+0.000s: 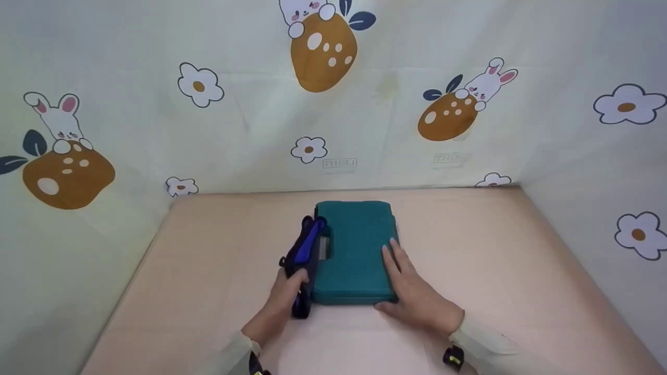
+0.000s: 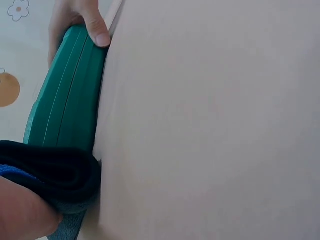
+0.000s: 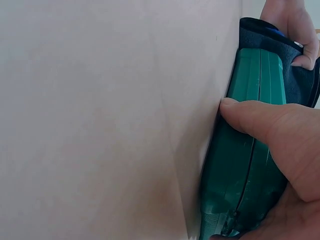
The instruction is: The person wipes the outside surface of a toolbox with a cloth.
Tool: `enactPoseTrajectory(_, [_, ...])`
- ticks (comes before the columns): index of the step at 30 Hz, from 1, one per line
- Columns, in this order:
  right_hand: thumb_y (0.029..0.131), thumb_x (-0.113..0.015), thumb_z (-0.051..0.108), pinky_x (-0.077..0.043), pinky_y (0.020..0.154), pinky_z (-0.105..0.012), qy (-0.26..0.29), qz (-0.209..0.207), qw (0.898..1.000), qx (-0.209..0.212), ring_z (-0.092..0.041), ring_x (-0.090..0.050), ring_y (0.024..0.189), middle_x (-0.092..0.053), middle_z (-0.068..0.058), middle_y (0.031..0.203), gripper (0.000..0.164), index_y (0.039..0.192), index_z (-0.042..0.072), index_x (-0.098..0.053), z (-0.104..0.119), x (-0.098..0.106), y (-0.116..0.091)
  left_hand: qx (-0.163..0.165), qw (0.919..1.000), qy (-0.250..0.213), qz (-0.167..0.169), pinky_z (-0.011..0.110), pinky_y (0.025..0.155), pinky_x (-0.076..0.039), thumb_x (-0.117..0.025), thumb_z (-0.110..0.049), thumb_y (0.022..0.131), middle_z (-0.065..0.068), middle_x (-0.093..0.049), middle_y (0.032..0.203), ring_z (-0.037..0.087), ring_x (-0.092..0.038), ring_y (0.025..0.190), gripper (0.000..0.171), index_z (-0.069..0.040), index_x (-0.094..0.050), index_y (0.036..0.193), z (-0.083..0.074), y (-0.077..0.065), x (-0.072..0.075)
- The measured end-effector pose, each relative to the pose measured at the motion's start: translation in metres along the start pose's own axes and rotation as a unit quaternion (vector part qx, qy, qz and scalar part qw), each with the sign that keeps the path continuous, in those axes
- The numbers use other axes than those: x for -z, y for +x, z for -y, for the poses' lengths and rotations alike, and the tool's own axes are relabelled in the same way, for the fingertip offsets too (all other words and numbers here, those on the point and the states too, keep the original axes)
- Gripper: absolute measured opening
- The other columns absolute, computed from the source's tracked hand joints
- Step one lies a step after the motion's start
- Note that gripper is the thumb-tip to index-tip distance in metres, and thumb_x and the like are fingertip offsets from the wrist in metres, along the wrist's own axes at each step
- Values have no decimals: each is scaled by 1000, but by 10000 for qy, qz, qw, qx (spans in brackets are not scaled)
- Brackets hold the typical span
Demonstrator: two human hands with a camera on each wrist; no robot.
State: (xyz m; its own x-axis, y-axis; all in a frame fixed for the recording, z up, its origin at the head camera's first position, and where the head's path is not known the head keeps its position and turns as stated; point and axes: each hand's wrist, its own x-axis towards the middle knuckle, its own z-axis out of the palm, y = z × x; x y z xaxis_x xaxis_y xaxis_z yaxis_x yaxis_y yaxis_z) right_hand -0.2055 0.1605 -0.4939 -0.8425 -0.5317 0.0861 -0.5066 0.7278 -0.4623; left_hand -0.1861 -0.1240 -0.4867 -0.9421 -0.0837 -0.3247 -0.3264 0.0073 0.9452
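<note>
A green plastic carrying case [image 1: 359, 250] lies flat on the table, its handle cut-out on the left side. Against that left side stands a folded dark fabric item [image 1: 301, 308] with a blue strip; its exact kind cannot be told. My left hand [image 1: 282, 294] grips the near part of this fabric, thumb on top. At the case's near right corner, my right hand [image 1: 419, 299] holds on, with the thumb [image 3: 250, 116] across the near side and the fingers along the right edge. The left wrist view shows the fabric [image 2: 55, 175] doubled over beside the case's end.
A pale pinkish cloth covers the table [image 1: 224, 234]. Behind it and at both sides hang pale curtains [image 1: 250, 130] printed with rabbits, fruit and flowers. A dark band with a small device [image 1: 454, 357] sits at the right wrist.
</note>
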Motion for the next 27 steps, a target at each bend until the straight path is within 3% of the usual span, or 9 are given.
enactPoseTrajectory(7, [85, -84, 38, -25, 115, -47, -143, 13, 9999, -45, -36, -4, 151, 8, -21, 167, 117, 162, 0, -4, 3, 2, 0, -26, 9999, -25, -152, 53, 107, -28, -57, -20, 81, 25, -39, 148, 36, -38, 126, 83, 8, -22, 151, -1, 0, -2])
enactPoseTrajectory(13, [86, -81, 47, -21, 116, -56, -214, 272, 9993, -139, -43, -9, 150, 1, -26, 165, 114, 160, -5, -11, 9, 14, 2, 8, 9991, -419, 39, 57, 114, -16, -56, -20, 82, 22, -30, 156, 36, -27, 139, 87, 5, -17, 156, -15, 2, 5])
enactPoseTrajectory(17, [89, -75, 54, -12, 116, -62, 551, 516, 9954, -587, -43, -4, 151, -2, -22, 167, 106, 161, 1, -18, 13, 27, 6, -275, 9986, -426, 143, 57, 116, -15, -55, -20, 86, 21, -33, 153, 36, -29, 138, 81, 6, -20, 154, -30, 1, 8])
enactPoseTrajectory(20, [92, -72, 52, -11, 114, -65, 1214, 375, 9895, -685, -43, -3, 151, -4, -20, 167, 97, 162, 5, -22, 16, 31, 9, -504, 9980, -365, 123, 54, 115, -20, -55, -21, 89, 23, -37, 149, 36, -35, 134, 78, 8, -21, 153, -40, -3, 5])
enactPoseTrajectory(24, [97, -69, 44, -16, 114, -63, 1847, -4, 9823, -307, -39, -9, 151, -6, -18, 168, 90, 163, 9, -18, 24, 29, 10, -799, 9961, -380, -10, 53, 115, -24, -56, -24, 93, 25, -39, 148, 36, -39, 134, 76, 9, -23, 152, -52, -12, -9])
enactPoseTrajectory(27, [99, -69, 33, -21, 115, -54, 2649, -96, 9642, 69, -33, -14, 151, -5, -11, 169, 90, 165, 17, -10, 34, 25, 13, -1075, 9926, -566, 88, 54, 116, -22, -56, -28, 96, 23, -37, 152, 35, -36, 139, 73, 6, -26, 153, -59, -18, -27])
